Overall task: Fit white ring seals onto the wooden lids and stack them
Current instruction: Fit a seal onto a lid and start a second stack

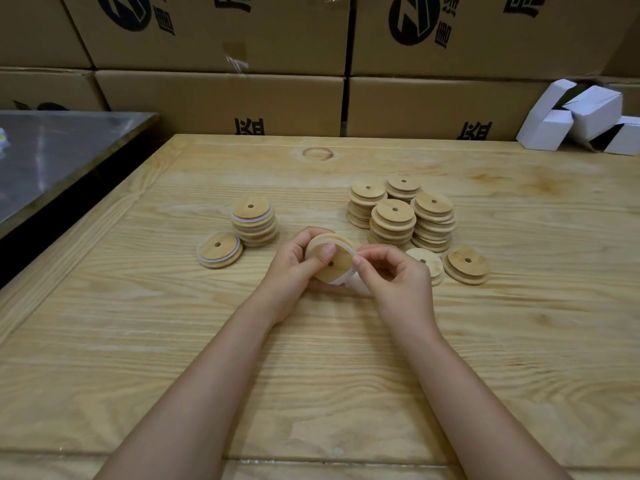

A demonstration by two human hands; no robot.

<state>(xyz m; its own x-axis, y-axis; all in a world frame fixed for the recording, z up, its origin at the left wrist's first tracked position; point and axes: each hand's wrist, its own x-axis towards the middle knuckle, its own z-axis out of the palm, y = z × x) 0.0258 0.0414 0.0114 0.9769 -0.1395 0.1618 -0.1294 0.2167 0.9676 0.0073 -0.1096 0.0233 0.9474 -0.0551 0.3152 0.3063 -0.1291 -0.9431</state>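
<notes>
Clearly, the left hand (294, 261) grips the wooden lid (329, 259) tilted toward the right hand (394, 275), which pinches the white ring seal (349, 245), apparently stretching it over the rim.

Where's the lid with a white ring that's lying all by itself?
In the head view, that single ringed lid lies flat on the wooden table, to the left of the left hand, right beside the near-left foot of the short stack of ringed lids.

The surface (173, 341) is pale, matt, open-grained wood, and the lids (394, 213) are smooth light wood. Beside it a table (52, 157) is glossy metal; the boxes (221, 95) behind are matt brown cardboard.
</notes>
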